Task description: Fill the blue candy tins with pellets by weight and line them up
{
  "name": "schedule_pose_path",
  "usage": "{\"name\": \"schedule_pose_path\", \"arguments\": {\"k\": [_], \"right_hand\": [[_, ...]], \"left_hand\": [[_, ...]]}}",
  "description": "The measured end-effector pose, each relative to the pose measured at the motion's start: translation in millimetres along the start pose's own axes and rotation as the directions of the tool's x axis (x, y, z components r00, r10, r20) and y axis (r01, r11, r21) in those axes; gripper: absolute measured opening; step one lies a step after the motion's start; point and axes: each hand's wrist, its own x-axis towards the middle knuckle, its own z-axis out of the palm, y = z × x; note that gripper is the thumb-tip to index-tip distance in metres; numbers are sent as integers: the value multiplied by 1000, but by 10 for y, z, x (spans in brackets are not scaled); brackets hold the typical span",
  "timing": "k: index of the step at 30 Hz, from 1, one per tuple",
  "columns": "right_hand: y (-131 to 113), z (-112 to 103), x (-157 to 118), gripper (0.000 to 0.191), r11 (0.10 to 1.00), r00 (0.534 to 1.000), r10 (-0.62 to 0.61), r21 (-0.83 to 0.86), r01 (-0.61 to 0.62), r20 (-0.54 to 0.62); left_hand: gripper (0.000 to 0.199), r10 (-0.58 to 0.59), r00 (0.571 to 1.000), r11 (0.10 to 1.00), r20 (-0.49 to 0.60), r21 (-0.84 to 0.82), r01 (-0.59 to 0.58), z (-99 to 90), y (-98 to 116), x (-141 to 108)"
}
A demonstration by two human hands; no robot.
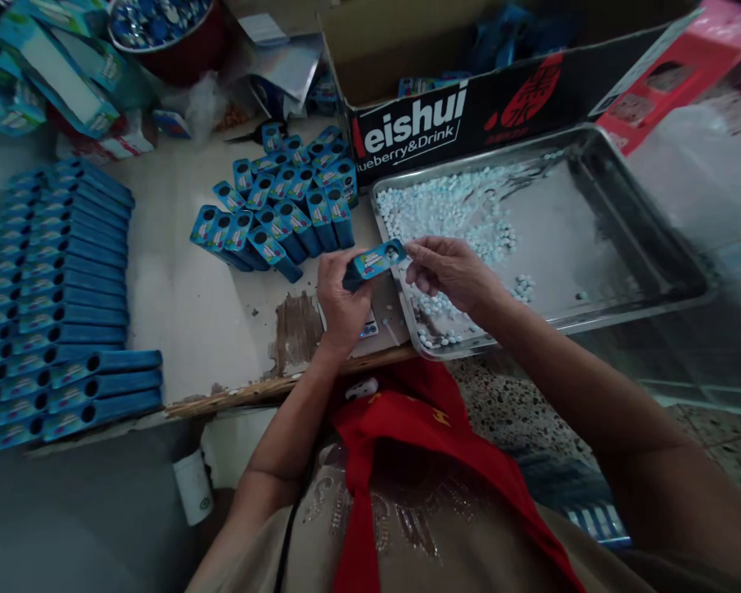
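Note:
My left hand (344, 301) grips a small blue box (370, 263), tilted, with its printed end and round hole facing up. Something pale shows in the hole. At that end of the box, my right hand (441, 268) has its fingers pinched together; what they hold, if anything, is hidden. Beneath my right hand is a metal tray (648, 296) with many small pale blue-white candies (450, 206), mostly gathered on its left side. Under my left hand a small scale (369, 329) is partly covered.
Several similar blue boxes (293, 218) stand upright left of my hands. Long stacked rows of them (80, 272) fill the table's left side. Behind the tray is a black carton (432, 132). A red bowl (179, 58) of shiny wrapped pieces sits at the back left.

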Motion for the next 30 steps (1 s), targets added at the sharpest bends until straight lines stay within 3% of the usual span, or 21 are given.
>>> {"name": "schedule_pose_path", "arguments": {"k": [4, 7, 11, 14, 16, 17, 18, 19, 21, 22, 25, 27, 30], "right_hand": [[-97, 79, 28, 44, 961, 974, -220, -184, 208, -48], [-217, 212, 84, 43, 858, 947, -321, -416, 300, 19], [-381, 378, 142, 28, 716, 931, -356, -617, 327, 80], [-433, 306, 87, 31, 782, 942, -335, -559, 276, -3], [-385, 114, 45, 34, 789, 952, -294, -584, 193, -82], [-333, -7, 43, 33, 735, 948, -291, -664, 138, -125], [-265, -123, 57, 35, 624, 931, -327, -777, 86, -159], [-190, -214, 85, 44, 476, 924, -361, -877, 65, -127], [-49, -252, 160, 52, 231, 898, -434, -953, 193, 77], [0, -175, 202, 53, 161, 870, -458, -946, 283, 182], [25, 436, 355, 40, 167, 785, -499, -849, 502, 367], [-46, 1010, 508, 34, 143, 745, -471, -793, 593, 472], [-212, 1711, 818, 39, -162, 705, -316, -768, 620, 636]], "left_hand": [[44, -173, 985, 980, 2, -97, 172, -88, -75, -29], [50, -268, 961, 944, 68, -182, 276, -123, -70, -22], [53, -394, 905, 857, 162, -290, 425, -103, 6, -23], [54, -468, 857, 766, 214, -386, 514, -274, 66, -36], [53, -478, 857, 752, 193, -413, 513, -611, 59, -23], [53, -468, 871, 776, 151, -402, 487, -858, 34, -4], [53, -447, 890, 816, 90, -366, 447, -1152, -6, 23], [55, -417, 909, 863, 24, -304, 404, -1483, -61, 58], [67, -338, 936, 939, -100, -100, 329, -2194, -223, 156], [72, -320, 940, 946, -115, 18, 324, -2541, -329, 215], [70, -394, 915, 879, -87, 255, 402, -3388, -691, 398], [67, -486, 873, 814, -34, 346, 467, -3752, -896, 473], [65, -571, 820, 723, 47, 503, 474, -4061, -1070, 464]]}}
